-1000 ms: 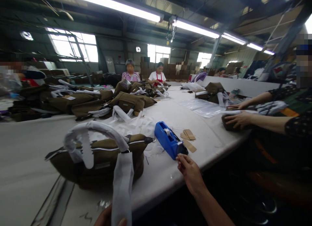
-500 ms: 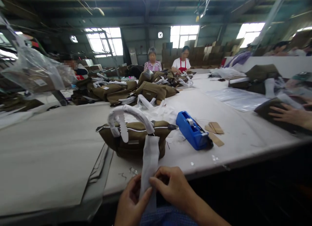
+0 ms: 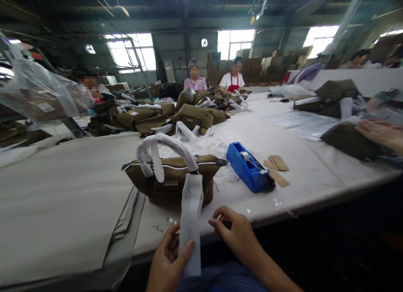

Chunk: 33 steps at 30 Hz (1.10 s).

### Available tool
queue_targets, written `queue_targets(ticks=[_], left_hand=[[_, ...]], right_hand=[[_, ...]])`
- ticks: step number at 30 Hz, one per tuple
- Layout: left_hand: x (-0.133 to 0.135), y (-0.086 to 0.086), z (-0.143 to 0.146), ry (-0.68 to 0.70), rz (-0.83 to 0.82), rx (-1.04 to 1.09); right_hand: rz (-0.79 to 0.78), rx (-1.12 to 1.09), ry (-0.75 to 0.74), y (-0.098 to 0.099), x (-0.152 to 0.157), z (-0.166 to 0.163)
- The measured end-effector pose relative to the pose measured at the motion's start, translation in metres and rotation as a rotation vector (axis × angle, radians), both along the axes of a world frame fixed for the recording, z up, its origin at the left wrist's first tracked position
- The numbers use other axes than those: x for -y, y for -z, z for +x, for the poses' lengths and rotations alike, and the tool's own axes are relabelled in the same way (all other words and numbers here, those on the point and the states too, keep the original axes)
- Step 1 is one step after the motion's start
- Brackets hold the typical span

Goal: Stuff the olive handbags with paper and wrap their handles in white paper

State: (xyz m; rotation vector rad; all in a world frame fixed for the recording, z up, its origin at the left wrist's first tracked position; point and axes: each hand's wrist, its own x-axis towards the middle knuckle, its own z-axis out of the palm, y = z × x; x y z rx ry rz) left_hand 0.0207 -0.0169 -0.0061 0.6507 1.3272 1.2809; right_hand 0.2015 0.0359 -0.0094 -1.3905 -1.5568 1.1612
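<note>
An olive-brown handbag (image 3: 170,187) stands on the table before me, its zipper shut and its raised handle (image 3: 168,141) wrapped in white material. From the handle's right end a flat white wrapping strip (image 3: 191,212) hangs down over the table edge. My left hand (image 3: 171,252) grips the strip's lower part, thumb in front and fingers behind. To the right of the strip, my right hand (image 3: 231,227) is in the air, fingers loosely curled and apart, touching neither strip nor bag. A blue tape dispenser (image 3: 248,168) sits right of the bag.
Brown paper tags (image 3: 278,164) lie beside the dispenser. Several similar bags (image 3: 192,117) are heaped behind. At right, a co-worker's hands (image 3: 382,130) touch another bag (image 3: 351,140). Layered pale sheets (image 3: 63,199) cover the table's left side. Two people stand across the table.
My right hand has let go of the white strip and moved right, away from it. My left hand still holds the strip. The co-worker's hands at right have shifted on their bag.
</note>
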Motion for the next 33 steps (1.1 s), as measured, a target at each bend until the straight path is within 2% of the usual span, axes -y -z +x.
queue_targets(ticks=[2,6,10,15,19,23,26,29,33], left_hand=[[0.000,-0.001,-0.001,0.007,-0.012,-0.042],[0.000,-0.004,0.001,0.008,0.017,-0.133],[0.001,-0.006,0.004,-0.002,0.033,-0.131],[0.001,-0.005,0.006,-0.021,0.047,-0.110],[0.002,-0.001,0.006,-0.007,0.058,-0.082],[0.004,0.007,0.006,0.065,-0.030,0.081],[0.003,0.013,0.005,0.141,-0.043,0.169],[0.002,0.016,0.004,0.143,-0.049,0.194],[0.001,0.014,0.000,0.107,-0.089,0.219]], right_hand=[[0.027,-0.021,0.038,-0.006,0.011,0.006],[0.094,-0.035,-0.011,-0.015,0.032,0.007],[0.171,-0.043,-0.027,-0.016,0.038,-0.003],[0.049,-0.161,-0.116,-0.011,0.038,-0.021],[0.022,-0.306,-0.088,-0.011,0.035,-0.030],[-0.304,-0.745,-0.106,-0.011,0.025,-0.034],[-0.472,-0.915,-0.027,-0.006,0.020,-0.036],[-0.463,-0.937,-0.032,-0.002,0.017,-0.037],[-0.358,-0.886,-0.041,-0.001,0.015,-0.032]])
